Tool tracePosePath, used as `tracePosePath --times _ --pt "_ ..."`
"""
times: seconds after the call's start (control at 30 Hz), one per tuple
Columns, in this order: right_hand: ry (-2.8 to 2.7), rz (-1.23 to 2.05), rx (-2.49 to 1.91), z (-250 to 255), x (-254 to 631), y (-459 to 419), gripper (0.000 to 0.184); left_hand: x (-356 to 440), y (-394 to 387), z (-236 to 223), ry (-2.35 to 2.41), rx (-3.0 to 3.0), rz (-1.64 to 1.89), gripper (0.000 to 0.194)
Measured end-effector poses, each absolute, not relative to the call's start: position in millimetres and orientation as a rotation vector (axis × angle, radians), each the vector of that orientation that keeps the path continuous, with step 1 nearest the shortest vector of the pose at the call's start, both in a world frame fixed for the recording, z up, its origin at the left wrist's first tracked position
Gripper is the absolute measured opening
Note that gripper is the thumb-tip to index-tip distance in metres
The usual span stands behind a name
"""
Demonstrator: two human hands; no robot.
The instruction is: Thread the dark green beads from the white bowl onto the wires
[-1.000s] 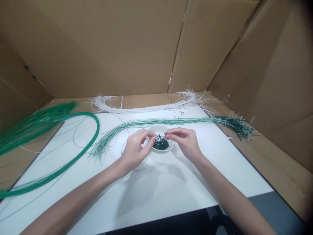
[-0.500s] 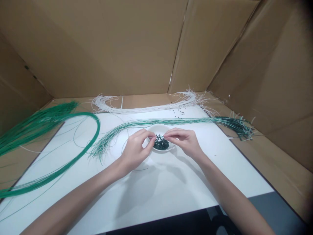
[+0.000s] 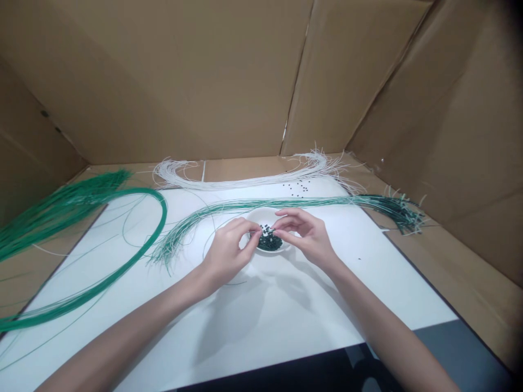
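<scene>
A small white dish (image 3: 261, 215) of dark green beads (image 3: 269, 242) sits mid-table on the white sheet (image 3: 261, 326). My left hand (image 3: 226, 253) hovers at the dish's left rim, thumb and forefinger pinched on a thin wire whose loop trails down over the sheet. At the right rim, my right hand (image 3: 304, 234) is pinched just above the beads; what it holds is too small to name. The two pinches nearly touch over the dish.
A bundle of green wires (image 3: 286, 204) runs behind the dish to the right. White wires (image 3: 245, 179) curve along the back. A large green coil (image 3: 134, 245) lies at left. Loose beads (image 3: 296, 188) dot the sheet. Cardboard walls (image 3: 204, 76) enclose the area.
Both hands have crept slightly closer together over the dish, and the right hand's fingers have spread a little while staying pinched.
</scene>
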State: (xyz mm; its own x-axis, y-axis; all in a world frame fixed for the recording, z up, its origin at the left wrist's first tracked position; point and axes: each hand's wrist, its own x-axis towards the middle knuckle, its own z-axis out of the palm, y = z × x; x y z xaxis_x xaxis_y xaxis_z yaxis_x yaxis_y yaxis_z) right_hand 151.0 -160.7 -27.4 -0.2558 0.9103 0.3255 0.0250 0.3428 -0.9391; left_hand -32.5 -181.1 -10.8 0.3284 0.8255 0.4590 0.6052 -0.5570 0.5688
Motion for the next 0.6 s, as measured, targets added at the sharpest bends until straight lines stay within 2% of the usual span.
tracePosePath --times 0.37,0.6 --pt "-1.598 1.036 -0.914 -25.0 150.3 -162.8 0.029 -32.5 -180.6 -11.9 1.272 2.315 1.058 0.011" --pt "-1.746 0.892 -0.969 -25.6 145.2 -166.6 0.024 -31.4 -180.1 -18.2 1.24 2.318 1.034 0.011"
